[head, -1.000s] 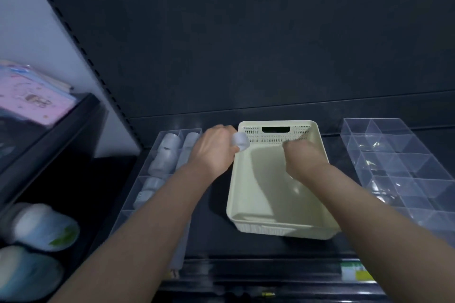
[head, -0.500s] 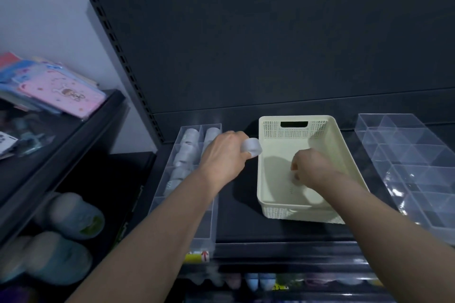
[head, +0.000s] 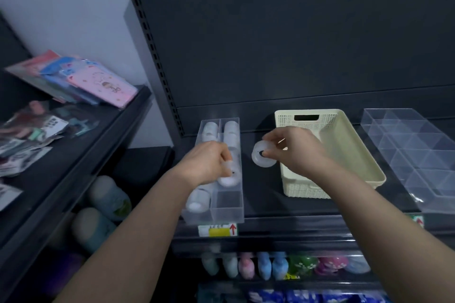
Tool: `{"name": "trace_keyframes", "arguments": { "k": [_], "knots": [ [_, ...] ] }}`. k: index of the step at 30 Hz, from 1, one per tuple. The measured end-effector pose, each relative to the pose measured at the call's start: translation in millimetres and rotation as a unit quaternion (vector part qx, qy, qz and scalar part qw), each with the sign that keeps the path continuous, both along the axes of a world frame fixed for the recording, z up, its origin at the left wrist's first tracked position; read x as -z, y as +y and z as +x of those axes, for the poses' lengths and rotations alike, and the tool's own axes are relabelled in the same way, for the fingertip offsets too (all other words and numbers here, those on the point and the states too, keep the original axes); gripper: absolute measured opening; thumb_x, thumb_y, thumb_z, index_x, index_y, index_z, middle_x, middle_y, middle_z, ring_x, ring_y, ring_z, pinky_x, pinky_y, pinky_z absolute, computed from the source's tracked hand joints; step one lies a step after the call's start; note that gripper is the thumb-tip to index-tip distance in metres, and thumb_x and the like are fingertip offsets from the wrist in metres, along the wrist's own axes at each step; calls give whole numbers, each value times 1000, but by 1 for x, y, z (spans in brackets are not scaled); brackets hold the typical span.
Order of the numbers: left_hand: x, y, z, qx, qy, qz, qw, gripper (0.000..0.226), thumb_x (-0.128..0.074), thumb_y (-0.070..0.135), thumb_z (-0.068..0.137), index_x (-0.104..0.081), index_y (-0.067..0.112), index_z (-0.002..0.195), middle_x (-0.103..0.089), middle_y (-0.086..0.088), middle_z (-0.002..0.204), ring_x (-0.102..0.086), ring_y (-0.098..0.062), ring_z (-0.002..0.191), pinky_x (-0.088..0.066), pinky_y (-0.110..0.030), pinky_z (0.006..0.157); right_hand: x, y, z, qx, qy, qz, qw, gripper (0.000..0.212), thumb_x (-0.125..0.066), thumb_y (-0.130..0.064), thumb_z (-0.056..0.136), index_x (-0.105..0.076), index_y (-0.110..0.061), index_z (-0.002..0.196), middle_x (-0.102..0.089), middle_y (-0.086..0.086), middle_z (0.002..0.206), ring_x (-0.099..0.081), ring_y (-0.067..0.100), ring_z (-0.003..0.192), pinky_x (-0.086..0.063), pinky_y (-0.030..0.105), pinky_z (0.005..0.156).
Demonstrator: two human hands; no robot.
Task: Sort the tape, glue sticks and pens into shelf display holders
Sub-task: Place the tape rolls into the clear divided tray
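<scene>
Two hands busy: left hand (head: 204, 163) grips tape roll (head: 230, 178) inside clear holder (head: 229, 209), right lane; right hand (head: 300, 152) pinches second tape roll (head: 263, 158) between holder and cream basket (head: 357, 155).

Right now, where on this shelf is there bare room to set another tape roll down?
Free: the front end of the tape holder's right lane, nearer the camera than the left hand; the shelf strip between holder and basket. Crowded: rolls line its left lane.
</scene>
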State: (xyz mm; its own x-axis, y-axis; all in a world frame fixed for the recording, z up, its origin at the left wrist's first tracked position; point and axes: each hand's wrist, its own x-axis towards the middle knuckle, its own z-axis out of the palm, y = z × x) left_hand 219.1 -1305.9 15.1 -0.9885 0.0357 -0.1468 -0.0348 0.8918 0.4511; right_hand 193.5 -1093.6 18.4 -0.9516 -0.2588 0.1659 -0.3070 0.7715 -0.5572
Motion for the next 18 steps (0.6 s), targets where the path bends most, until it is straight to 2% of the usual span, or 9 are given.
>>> {"name": "trace_keyframes", "arguments": {
  "k": [4, 8, 10, 13, 15, 18],
  "knots": [
    [17, 0, 14, 30, -15, -72, 997, 15, -71, 22, 78, -63, 32, 86, -62, 12, 96, -60, -11, 90, -54, -36, 80, 7, -17, 26, -4, 3, 8, 1000, 24, -68, -31, 79, -65, -32, 103, -66, -10, 94, -61, 13, 90, -51, 35, 81],
    [33, 7, 21, 43, 80, -185, 979, 19, -65, 18, 81, -66, 26, 98, -64, 4, 101, -56, -18, 97, -52, -36, 76, 13, -22, 44, -5, 9, 7, 1000, 27, -69, -27, 77, -65, -29, 104, -61, -5, 101, -60, 15, 92, -51, 36, 84],
    [39, 5, 24, 37, 108, -169, 979, 28, -68, 24, 81, -64, 26, 109, -63, 4, 105, -55, -18, 101, -51, -36, 77, 15, -24, 51, -6, 11, 2, 1000, 27, -70, -26, 77, -66, -29, 103, -60, -3, 100, -60, 15, 90, -51, 36, 83],
    [35, -4, 32, 0, 147, -69, 987, 33, -69, 27, 84, -59, 26, 115, -63, 7, 112, -59, -18, 99, -52, -38, 78, 16, -33, 56, -18, 16, 3, 1000, 28, -72, -27, 76, -66, -28, 104, -60, -3, 98, -60, 14, 88, -51, 35, 82],
    [30, -14, 38, -17, 170, -72, 983, 19, -62, 23, 90, -62, 28, 108, -64, 6, 112, -60, -20, 98, -52, -38, 79, 16, -43, 58, -30, 21, 12, 999, 31, -72, -28, 77, -67, -27, 107, -59, -4, 99, -59, 14, 90, -51, 35, 83],
    [26, -30, 45, -37, 164, -98, 981, 21, -56, 16, 93, -64, 29, 108, -63, 3, 114, -59, -20, 101, -51, -35, 80, 18, -60, 60, -63, 19, 64, 996, 36, -72, -31, 78, -66, -26, 114, -58, -3, 104, -58, 16, 96, -50, 34, 83]
  ]
}}
